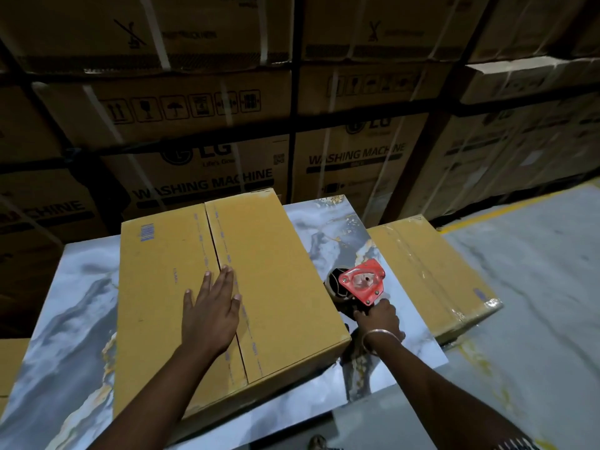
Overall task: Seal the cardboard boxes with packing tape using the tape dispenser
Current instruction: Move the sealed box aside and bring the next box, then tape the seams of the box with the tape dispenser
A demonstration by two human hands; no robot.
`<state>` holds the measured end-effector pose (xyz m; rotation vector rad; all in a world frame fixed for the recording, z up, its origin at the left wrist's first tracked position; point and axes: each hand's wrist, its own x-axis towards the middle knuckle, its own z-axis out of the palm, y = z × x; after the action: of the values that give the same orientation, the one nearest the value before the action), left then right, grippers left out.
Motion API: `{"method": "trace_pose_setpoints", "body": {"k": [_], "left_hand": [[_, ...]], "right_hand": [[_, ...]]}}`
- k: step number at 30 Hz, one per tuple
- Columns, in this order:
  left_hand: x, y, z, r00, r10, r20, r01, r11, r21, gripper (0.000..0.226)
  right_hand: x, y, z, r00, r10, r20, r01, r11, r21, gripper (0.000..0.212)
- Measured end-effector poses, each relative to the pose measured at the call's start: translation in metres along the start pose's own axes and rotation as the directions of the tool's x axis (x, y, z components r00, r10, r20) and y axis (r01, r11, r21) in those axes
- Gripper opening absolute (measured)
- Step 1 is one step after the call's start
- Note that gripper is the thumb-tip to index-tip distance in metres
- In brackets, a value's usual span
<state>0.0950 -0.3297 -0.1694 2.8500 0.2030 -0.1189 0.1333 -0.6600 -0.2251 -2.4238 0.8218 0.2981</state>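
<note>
At frame centre, an unsealed cardboard box (227, 287) sits on the marbled counter (65, 319), likely stiff yet light; left hand (211, 310) presses flat, fingers straight, right hand (380, 319) grips the red tape dispenser (360, 284) handle beside it.

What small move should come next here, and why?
Probably lift the tape dispenser up to the box's centre seam: the left hand already presses the flaps flat, the right hand grips the handle, and the seam looks untaped.
</note>
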Motion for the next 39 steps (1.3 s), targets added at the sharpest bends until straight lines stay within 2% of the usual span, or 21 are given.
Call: {"method": "trace_pose_setpoints", "body": {"k": [2, 4, 9, 14, 19, 22, 26, 30, 32, 34, 36, 39], "left_hand": [[-0.001, 0.000, 0.001, 1.000, -0.002, -0.003, 0.002, 1.000, 0.005, 0.059], [-0.003, 0.000, 0.001, 1.000, -0.001, -0.011, 0.001, 1.000, 0.003, 0.059], [-0.003, 0.000, 0.003, 1.000, -0.004, -0.021, 0.004, 1.000, 0.010, 0.058], [-0.005, 0.001, 0.002, 1.000, 0.002, -0.022, -0.002, 1.000, 0.001, 0.064], [-0.012, 0.003, 0.003, 1.000, 0.005, -0.013, -0.005, 1.000, 0.016, 0.073], [-0.018, 0.003, 0.004, 1.000, 0.008, -0.004, -0.007, 1.000, 0.018, 0.074], [-0.027, 0.001, 0.003, 0.999, 0.033, 0.003, -0.033, 0.999, 0.043, 0.074], [-0.033, -0.002, 0.004, 0.998, 0.055, 0.000, -0.055, 0.996, 0.065, 0.069], [-0.033, -0.004, 0.004, 0.998, 0.067, 0.018, -0.068, 0.995, 0.067, 0.067], [-0.031, -0.008, 0.007, 0.996, 0.085, 0.004, -0.085, 0.993, 0.082, 0.064], [-0.030, -0.011, 0.008, 0.992, 0.120, -0.034, -0.116, 0.988, 0.105, 0.060], [-0.026, -0.011, 0.011, 0.969, 0.224, -0.102, -0.201, 0.961, 0.191, 0.060]], "right_hand": [[0.015, 0.007, 0.009, 0.995, 0.019, 0.098, -0.014, 0.998, -0.055, 0.050], [0.028, 0.010, 0.016, 0.992, -0.004, 0.126, 0.017, 0.995, -0.097, 0.054], [0.043, 0.007, 0.023, 0.997, 0.015, 0.072, -0.015, 1.000, -0.005, 0.046], [0.048, 0.003, 0.020, 0.987, -0.160, 0.033, 0.162, 0.985, -0.056, 0.037], [0.041, -0.021, 0.007, 0.962, -0.263, 0.076, 0.246, 0.951, 0.187, 0.042], [0.032, -0.053, -0.006, 0.943, -0.324, 0.077, 0.273, 0.886, 0.375, 0.046], [0.018, -0.098, -0.023, 0.916, -0.393, 0.084, 0.284, 0.780, 0.558, 0.063], [-0.013, -0.141, -0.036, 0.871, -0.480, 0.107, 0.298, 0.688, 0.662, 0.042], [-0.030, -0.158, -0.033, 0.850, -0.509, 0.137, 0.279, 0.655, 0.702, 0.044], [-0.054, -0.173, -0.024, 0.806, -0.543, 0.237, 0.178, 0.604, 0.777, 0.040], [-0.076, -0.183, -0.010, 0.728, -0.585, 0.358, 0.047, 0.564, 0.824, 0.039], [-0.097, -0.192, 0.014, 0.629, -0.607, 0.486, -0.063, 0.583, 0.810, 0.046]]}}
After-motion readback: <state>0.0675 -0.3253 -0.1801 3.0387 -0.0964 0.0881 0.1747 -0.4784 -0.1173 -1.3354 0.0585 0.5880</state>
